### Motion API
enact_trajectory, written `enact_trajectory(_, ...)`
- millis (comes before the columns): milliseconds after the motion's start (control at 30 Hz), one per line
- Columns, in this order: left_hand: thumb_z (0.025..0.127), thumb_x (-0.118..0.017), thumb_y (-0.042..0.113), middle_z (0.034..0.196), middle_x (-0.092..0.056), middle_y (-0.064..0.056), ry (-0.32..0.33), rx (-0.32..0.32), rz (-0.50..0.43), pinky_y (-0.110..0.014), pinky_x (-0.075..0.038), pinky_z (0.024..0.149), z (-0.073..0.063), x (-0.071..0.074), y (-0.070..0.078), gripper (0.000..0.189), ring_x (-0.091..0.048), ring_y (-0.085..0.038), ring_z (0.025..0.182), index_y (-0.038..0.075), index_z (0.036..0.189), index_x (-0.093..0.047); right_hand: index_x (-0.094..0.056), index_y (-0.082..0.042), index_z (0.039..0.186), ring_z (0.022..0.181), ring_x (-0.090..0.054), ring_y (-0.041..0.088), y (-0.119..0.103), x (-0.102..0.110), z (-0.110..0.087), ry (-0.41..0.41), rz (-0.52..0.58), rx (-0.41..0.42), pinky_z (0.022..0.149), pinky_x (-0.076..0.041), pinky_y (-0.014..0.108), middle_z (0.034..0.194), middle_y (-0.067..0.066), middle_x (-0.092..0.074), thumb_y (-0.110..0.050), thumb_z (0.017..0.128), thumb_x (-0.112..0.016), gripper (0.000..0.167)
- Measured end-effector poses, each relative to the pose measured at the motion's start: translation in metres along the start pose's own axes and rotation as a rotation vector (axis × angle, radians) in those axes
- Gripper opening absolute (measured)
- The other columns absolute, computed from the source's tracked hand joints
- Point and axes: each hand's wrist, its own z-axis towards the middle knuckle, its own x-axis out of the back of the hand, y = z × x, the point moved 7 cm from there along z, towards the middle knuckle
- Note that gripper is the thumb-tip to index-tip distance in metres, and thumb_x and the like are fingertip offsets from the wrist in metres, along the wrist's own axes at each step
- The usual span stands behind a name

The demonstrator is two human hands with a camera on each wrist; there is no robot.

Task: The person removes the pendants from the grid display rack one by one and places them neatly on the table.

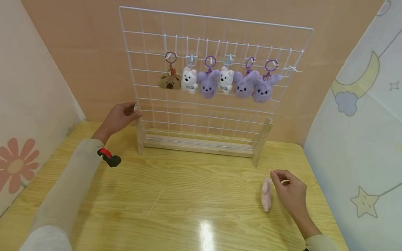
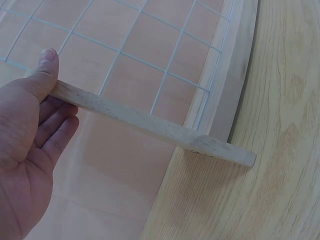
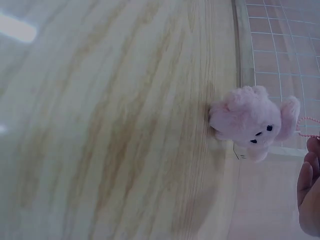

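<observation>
My left hand [image 1: 119, 119] grips the top of the wooden upright [image 2: 135, 117] at the left side of the white wire grid rack [image 1: 203, 105], thumb on one side and fingers on the other. Over the table's right side, my right hand [image 1: 290, 191] pinches the pink bead chain [image 3: 306, 120] of a pink plush keychain [image 3: 247, 117], which dangles below the fingers. On the rack's hooks hang a brown plush keychain [image 1: 170, 81], white dog plush keychains [image 1: 189, 80] and purple plush keychains [image 1: 262, 90]. At the row's right end, a white hook [image 1: 293, 69] shows with nothing on it.
The rack stands on a wooden base bar [image 1: 198, 145] near the back of the wood-grain table [image 1: 158, 221]. Printed walls flank it, one with a red flower [image 1: 14, 166], the other with a moon [image 1: 363, 83]. Light reflects off the tabletop in front.
</observation>
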Motion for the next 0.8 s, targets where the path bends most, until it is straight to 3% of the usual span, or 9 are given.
enact_trajectory(267,0.104,-0.064,0.031,0.145,-0.054,-0.025,0.009,-0.013,-0.025,-0.056,-0.047,0.107,0.002,0.0,0.001,0.062,-0.055,-0.041,0.132,-0.005,0.151,-0.044,-0.078,-0.008,0.1,0.075,-0.06,-0.004,0.008,-0.02,0.01,-0.058,-0.009,-0.003,0.065,-0.047,0.008,0.086,0.004,-0.075,-0.024,0.097,-0.073,0.017)
enact_trajectory(500,0.105,-0.062,0.026,0.145,-0.055,-0.025,0.007,-0.005,-0.032,-0.056,-0.047,0.107,0.002,-0.001,0.001,0.059,-0.055,-0.041,0.133,-0.005,0.152,-0.043,-0.078,-0.013,0.098,0.069,-0.06,0.004,0.016,-0.035,0.013,-0.114,0.01,-0.029,0.059,-0.047,0.018,0.084,0.001,-0.072,-0.027,0.098,-0.072,0.015)
enact_trajectory(800,0.104,-0.063,0.029,0.145,-0.055,-0.024,0.002,-0.001,-0.036,-0.056,-0.047,0.107,0.001,-0.001,0.001,0.06,-0.055,-0.04,0.133,-0.004,0.151,-0.044,-0.078,-0.009,0.099,0.075,-0.063,0.012,0.016,-0.053,0.014,-0.164,-0.013,-0.022,0.061,-0.049,0.02,0.084,0.004,-0.073,-0.025,0.099,-0.072,0.017)
